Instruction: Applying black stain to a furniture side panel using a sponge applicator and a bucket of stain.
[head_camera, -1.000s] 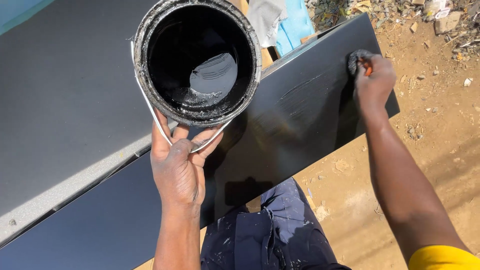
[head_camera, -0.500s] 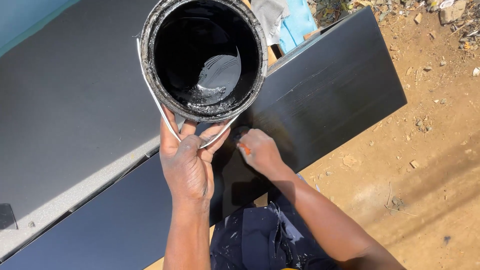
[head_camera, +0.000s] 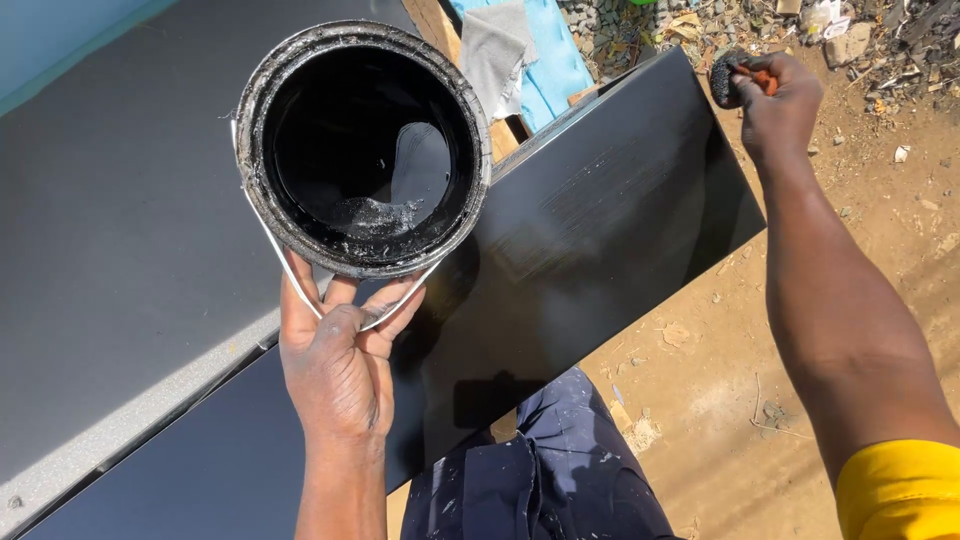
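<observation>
paint bucket (head_camera: 362, 150) hangs just above left hand (head_camera: 338, 365), fingers curled around its wire handle; right hand (head_camera: 778, 100) pinches a dark sponge (head_camera: 726, 78) at the black board's (head_camera: 590, 230) far corner.

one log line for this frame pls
left hand: holds paint can by handle | right hand: sponge at black board corner

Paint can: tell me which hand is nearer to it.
Left. The left hand holds the paint can from below, fingers on its wire handle. The right hand is far off at the black board's far corner, gripping a paint-soaked sponge.
</observation>
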